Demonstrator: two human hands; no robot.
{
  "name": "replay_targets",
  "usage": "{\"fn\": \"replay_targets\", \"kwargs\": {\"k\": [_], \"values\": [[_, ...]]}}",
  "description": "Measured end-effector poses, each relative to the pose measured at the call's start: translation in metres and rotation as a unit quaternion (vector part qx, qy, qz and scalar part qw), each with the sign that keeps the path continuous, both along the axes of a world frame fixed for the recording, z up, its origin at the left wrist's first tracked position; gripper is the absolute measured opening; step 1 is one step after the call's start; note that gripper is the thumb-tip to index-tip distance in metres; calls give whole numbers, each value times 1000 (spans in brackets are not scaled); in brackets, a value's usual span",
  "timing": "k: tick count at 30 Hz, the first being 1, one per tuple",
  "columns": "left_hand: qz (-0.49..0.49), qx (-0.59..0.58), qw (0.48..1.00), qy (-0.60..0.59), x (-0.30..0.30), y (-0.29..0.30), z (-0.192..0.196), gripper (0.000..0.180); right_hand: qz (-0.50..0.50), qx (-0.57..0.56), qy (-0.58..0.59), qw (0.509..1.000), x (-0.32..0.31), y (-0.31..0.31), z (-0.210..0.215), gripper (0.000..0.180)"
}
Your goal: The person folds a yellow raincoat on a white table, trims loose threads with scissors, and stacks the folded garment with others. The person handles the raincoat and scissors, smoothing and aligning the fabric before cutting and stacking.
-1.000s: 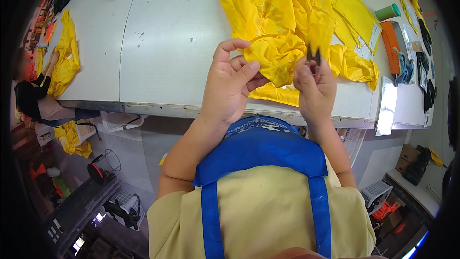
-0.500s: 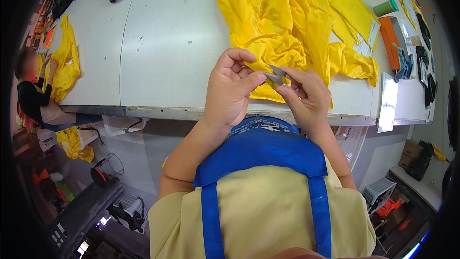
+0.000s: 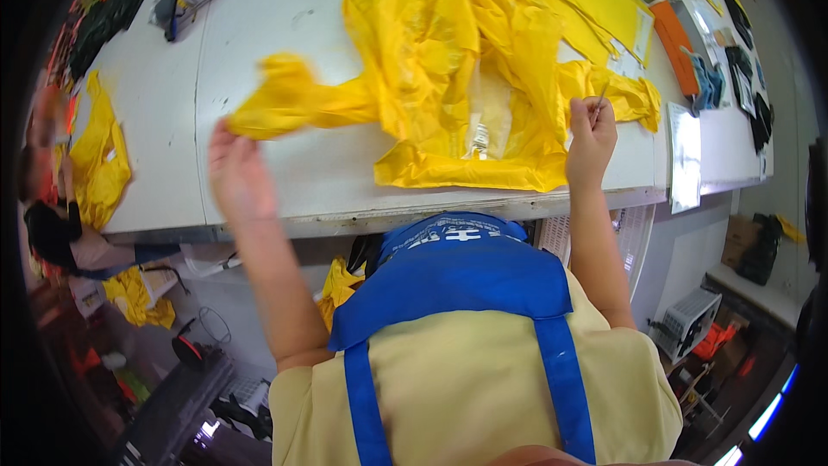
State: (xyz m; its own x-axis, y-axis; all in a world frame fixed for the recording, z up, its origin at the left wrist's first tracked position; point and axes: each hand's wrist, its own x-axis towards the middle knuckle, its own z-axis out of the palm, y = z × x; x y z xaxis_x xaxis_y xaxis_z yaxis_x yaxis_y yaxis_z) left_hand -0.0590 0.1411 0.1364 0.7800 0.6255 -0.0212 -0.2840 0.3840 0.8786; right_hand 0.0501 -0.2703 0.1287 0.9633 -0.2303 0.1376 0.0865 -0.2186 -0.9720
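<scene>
Now: your blurry left hand [image 3: 244, 174] meets the yellow sleeve [image 3: 297, 102], grip unclear | right hand [image 3: 592, 140]: fingers clenched on mostly hidden snips [image 3: 601, 102] | garment [image 3: 453, 26] across tabletop [image 3: 328, 174]

**Glossy yellow fabric, smooth white worktop**

A thin, crinkled, plastic-like sheen is shown by the yellow garment [image 3: 431, 43], with glossy transparent film [image 3: 492, 112] seen at its middle. The worktop [image 3: 285, 26] is finished smooth and faintly reflective, edged with scuffed, metal-looking trim [image 3: 345, 223]. The apron [image 3: 448, 285] and the shirt [image 3: 474, 380] are made of matt cloth. Glare is thrown back by a shiny panel [image 3: 686, 155].
</scene>
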Motion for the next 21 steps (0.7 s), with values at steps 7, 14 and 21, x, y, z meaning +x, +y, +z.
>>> {"fn": "replay_targets", "kwargs": {"k": [7,14,21], "values": [[-5,420,877,232,18,-52,-30,77,-184,156,157,958,38,-119,-102,17],[-571,454,673,125,100,-275,-60,69,-263,418,141,858,119,-176,-125,18],[-448,261,820,244,125,-275,-78,61,-95,51,-119,987,72,-111,-40,26]]}}
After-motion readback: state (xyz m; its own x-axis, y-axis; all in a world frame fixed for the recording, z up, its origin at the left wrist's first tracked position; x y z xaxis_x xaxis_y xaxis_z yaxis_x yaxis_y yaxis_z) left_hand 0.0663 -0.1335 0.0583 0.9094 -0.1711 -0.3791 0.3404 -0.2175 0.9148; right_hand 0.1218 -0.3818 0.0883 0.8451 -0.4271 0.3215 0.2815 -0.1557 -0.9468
